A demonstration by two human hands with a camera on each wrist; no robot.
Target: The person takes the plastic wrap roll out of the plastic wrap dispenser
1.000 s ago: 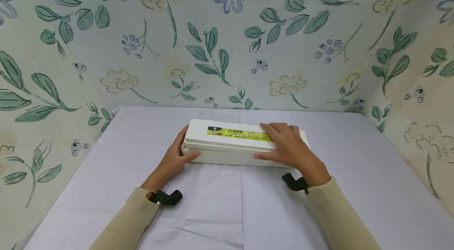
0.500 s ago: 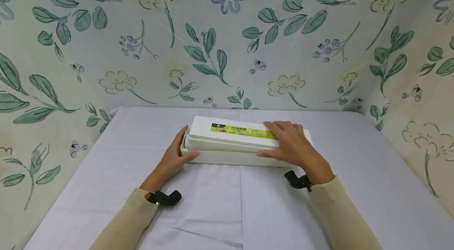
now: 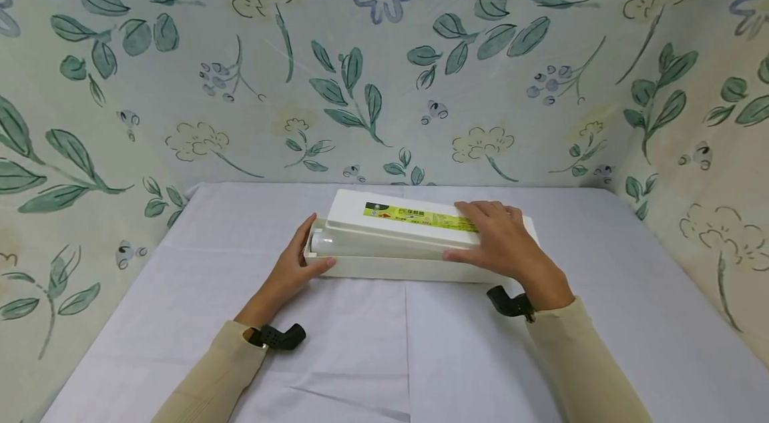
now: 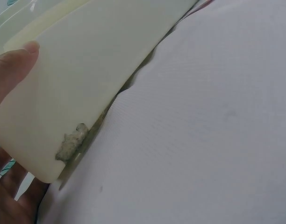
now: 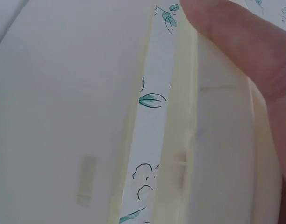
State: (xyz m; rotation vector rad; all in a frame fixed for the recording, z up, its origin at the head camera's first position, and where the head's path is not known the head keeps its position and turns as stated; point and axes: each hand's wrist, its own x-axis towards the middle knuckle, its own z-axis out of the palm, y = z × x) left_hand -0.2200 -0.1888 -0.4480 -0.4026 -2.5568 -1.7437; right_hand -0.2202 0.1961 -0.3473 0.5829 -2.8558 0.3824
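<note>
You're holding the lid (image 3: 348, 206) tilted over the box base (image 3: 384, 268), left end up.
Your left hand (image 3: 296, 264) is gripping the base's left end, thumb on the front wall; best be bracing it firmly on the white cloth (image 3: 354, 343). A pale roll (image 3: 345, 243) is showing under the raised lid end; you'd want to be clearing it without dragging. The yellow-green label (image 3: 420, 217) is running along the lid: heading seems to be reading "PE保鲜膜"; brand and small print aren't legible. Your right hand (image 3: 510, 246) is spanning the lid toward its right end, thumb in front; raising that low end evenly should be avoiding a bind.
</note>
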